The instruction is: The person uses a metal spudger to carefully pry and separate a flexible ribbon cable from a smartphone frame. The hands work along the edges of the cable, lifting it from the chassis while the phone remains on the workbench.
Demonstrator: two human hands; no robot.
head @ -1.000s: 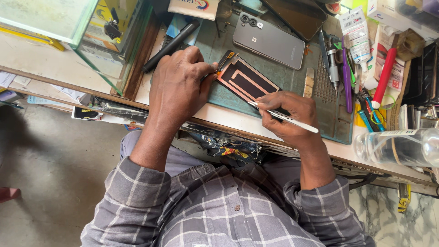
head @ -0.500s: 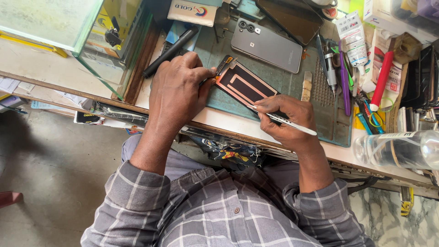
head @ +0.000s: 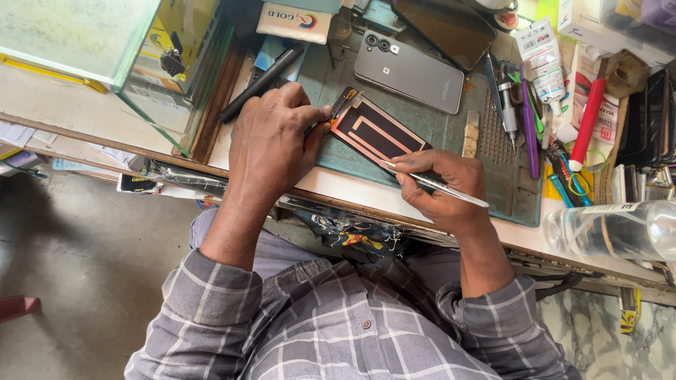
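A dark phone display panel [head: 377, 134] with copper-coloured strips lies face down on a green work mat [head: 451, 130]. My left hand [head: 271, 141] presses its far corner with thumb and fingertips, holding it in place. My right hand [head: 440, 186] grips thin metal tweezers [head: 440, 186] like a pen, their tip touching the panel's near edge. A grey phone back [head: 408, 70] with camera lenses lies beyond the panel on the mat.
A glass case [head: 141, 56] stands at the left on the wooden bench. Screwdrivers [head: 507, 98], a purple pen, a red-handled tool [head: 586, 119] and a small white tube crowd the right side. A clear plastic bottle [head: 612, 229] lies at the bench's right edge.
The view has shifted slightly. Both hands stay on the panel; my right hand's tweezers tip has crept a little along the panel's near edge.
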